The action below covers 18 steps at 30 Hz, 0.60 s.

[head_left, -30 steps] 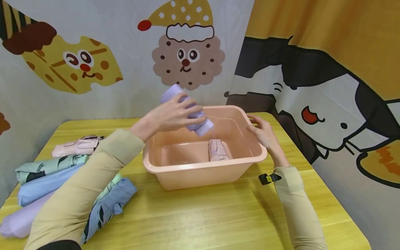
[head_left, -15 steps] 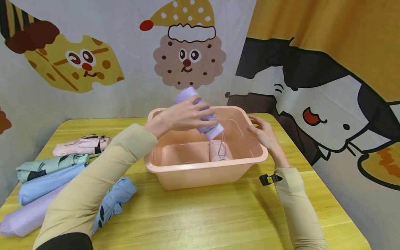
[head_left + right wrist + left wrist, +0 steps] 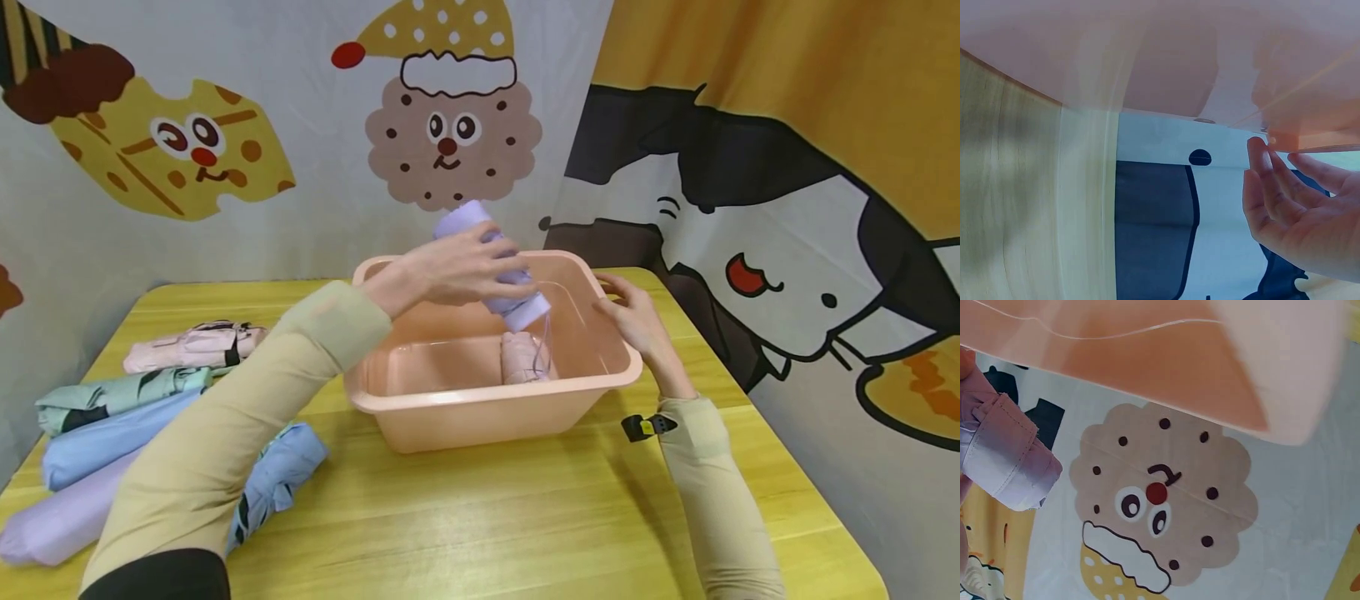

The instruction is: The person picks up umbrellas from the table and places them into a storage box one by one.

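My left hand [image 3: 461,267] grips a lavender folded umbrella [image 3: 525,308], tilted with its handle end down, over the right half of a peach plastic basin [image 3: 465,402]. A thin wrist loop dangles from that end. The left wrist view shows the umbrella's lower end [image 3: 1013,456] at its left edge. Inside the basin, toward the right, stands a pale pink folded umbrella [image 3: 522,358]. My right hand [image 3: 633,312] rests at the basin's right rim, its fingers [image 3: 1266,181] loosely bent with tips at the rim in the right wrist view.
Several folded umbrellas lie on the yellow wooden table [image 3: 480,525] at the left: pink [image 3: 191,346], green [image 3: 123,396], light blue [image 3: 112,446], lavender [image 3: 63,517] and a patterned blue one [image 3: 285,471] partly behind the left sleeve. A printed cloth [image 3: 315,183] hangs behind the table.
My left hand has carried the lavender umbrella rightward over the basin, mostly in the first half second. The wrist loop hangs nearer the pink umbrella's right side. My right hand has stayed at the rim.
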Tool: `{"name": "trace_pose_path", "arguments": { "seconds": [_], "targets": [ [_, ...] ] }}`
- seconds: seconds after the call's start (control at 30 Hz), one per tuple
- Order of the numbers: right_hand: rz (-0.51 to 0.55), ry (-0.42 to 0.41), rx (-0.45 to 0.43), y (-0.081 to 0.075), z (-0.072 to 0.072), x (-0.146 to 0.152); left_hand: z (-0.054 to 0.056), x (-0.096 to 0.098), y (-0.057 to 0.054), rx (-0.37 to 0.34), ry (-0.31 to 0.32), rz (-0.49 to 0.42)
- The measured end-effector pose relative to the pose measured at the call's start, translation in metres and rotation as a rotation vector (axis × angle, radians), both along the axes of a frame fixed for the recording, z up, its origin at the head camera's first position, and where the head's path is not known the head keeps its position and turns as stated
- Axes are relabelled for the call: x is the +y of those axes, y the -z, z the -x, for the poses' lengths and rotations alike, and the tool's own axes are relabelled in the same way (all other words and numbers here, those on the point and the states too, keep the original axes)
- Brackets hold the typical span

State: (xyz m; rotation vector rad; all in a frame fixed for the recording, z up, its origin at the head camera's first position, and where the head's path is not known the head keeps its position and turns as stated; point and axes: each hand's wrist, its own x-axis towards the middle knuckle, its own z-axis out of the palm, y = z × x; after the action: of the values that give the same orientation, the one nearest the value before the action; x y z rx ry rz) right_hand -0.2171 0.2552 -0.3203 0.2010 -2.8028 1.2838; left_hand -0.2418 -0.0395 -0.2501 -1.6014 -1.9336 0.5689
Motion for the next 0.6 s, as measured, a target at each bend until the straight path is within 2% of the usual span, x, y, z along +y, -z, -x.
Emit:
{"name": "trace_pose_path", "arguments": {
  "seconds": [0.3, 0.6],
  "targets": [
    [0.015, -0.012, 0.002, 0.001, -0.001, 0.001, -0.001, 0.018, 0.002, -0.017, 0.059, 0.01],
    [0.016, -0.018, 0.014, 0.0, -0.002, 0.003, -0.002, 0.033, 0.004, -0.05, 0.028, 0.104]
  ]
}}
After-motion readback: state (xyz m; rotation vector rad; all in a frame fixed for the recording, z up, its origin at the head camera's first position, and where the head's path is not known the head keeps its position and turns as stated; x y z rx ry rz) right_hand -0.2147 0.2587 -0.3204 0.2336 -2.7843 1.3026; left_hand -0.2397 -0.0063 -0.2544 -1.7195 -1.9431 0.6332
